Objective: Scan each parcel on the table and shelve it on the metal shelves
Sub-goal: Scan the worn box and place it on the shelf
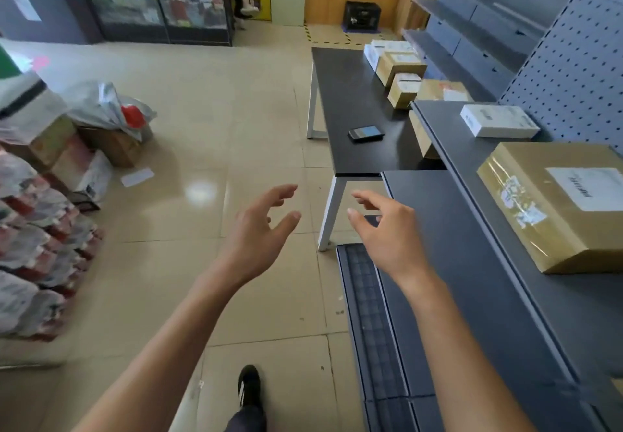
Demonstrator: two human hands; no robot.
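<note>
Both bare hands hover empty over the beige tiled floor (236, 121): the left hand (259, 232) with fingers loosely spread, the right hand (387, 229) likewise relaxed beside the grey metal shelves (472, 229). Beyond, brown cardboard parcels (401, 67) and a dark handheld scanner (366, 133) lie on the black table (344, 94); a large taped parcel (553, 206) and a white box (499, 121) sit shelved.

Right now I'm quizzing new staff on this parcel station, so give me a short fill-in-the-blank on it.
1. The scanner handset lies on the black ____.
2. The large taped cardboard parcel sits on the metal ____.
3. Both hands, left and right, hold ____.

Missing: table; shelf; nothing
</note>
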